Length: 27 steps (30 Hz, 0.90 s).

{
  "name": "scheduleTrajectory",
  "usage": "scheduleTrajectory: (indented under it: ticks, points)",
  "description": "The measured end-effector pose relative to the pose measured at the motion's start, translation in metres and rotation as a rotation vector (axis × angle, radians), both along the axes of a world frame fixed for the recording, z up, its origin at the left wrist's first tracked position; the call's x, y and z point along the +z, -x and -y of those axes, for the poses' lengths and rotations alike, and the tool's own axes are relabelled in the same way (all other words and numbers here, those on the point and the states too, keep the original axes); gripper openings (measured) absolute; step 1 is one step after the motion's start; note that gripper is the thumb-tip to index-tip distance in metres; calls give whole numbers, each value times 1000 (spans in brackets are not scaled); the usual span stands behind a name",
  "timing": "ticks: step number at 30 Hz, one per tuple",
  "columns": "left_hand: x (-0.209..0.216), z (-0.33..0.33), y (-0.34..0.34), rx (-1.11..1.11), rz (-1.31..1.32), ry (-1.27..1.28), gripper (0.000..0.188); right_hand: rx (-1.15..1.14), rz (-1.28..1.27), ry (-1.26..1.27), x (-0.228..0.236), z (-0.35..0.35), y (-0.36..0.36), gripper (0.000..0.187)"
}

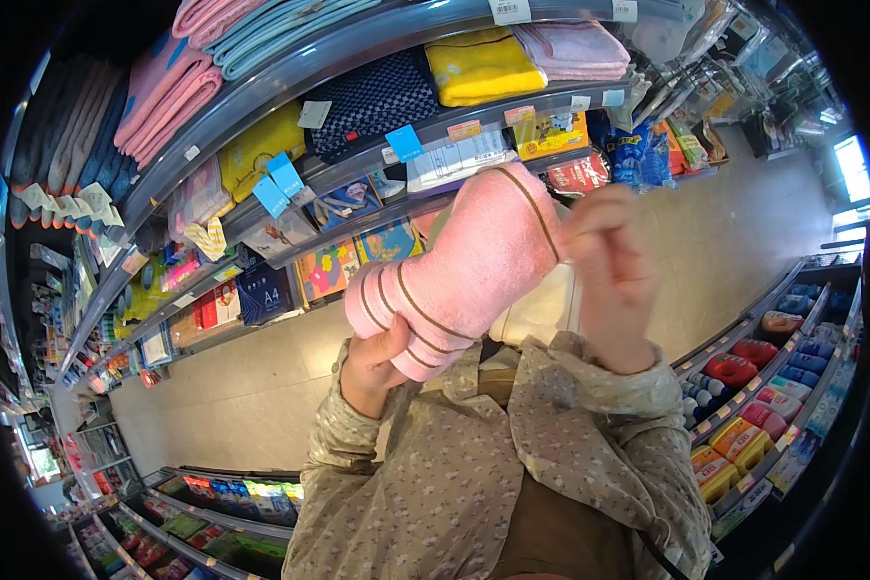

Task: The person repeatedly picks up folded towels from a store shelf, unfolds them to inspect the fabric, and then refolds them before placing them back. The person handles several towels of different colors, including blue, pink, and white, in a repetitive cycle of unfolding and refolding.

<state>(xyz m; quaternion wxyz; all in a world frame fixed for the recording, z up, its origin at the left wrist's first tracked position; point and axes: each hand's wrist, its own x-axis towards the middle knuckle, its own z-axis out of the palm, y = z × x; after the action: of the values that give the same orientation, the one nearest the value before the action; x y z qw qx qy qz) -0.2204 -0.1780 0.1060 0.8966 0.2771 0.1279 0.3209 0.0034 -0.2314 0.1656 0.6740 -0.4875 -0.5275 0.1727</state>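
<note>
A pink towel (488, 246) with thin brown stripes is held up in front of my body, folded and bunched, with its wider end up and to the right. My left hand (375, 369) grips its lower left end, the thumb lying across the front and the other fingers hidden behind the cloth. Smeared by motion, my right hand (611, 275) is raised at the towel's right edge with fingers bent. Whether those fingers pinch the cloth cannot be made out.
Ahead, a store shelf (358, 145) carries folded towels, with a dark checked towel (372, 106) and a yellow towel (483, 66) near the held one. Socks (68, 145) hang at the left. Another shelf with bottles (744, 445) stands at the lower right, beside the tiled floor (701, 246).
</note>
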Motion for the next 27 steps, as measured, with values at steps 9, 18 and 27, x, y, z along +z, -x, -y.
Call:
scheduleTrajectory:
  ticks: [9, 18, 27]
  points:
    - [-12, -9, 9, 75, 24, -33, 68, -138, -560, 371, -169, 117, -293, 12]
    - [-15, -18, -2, 69, 6, 77, 62, -724, 389, 1234, -181, 125, -258, 40]
    - [8, -46, -27, -99, 60, 160, 54, 630, -377, 468, -58, -12, -72, 49]
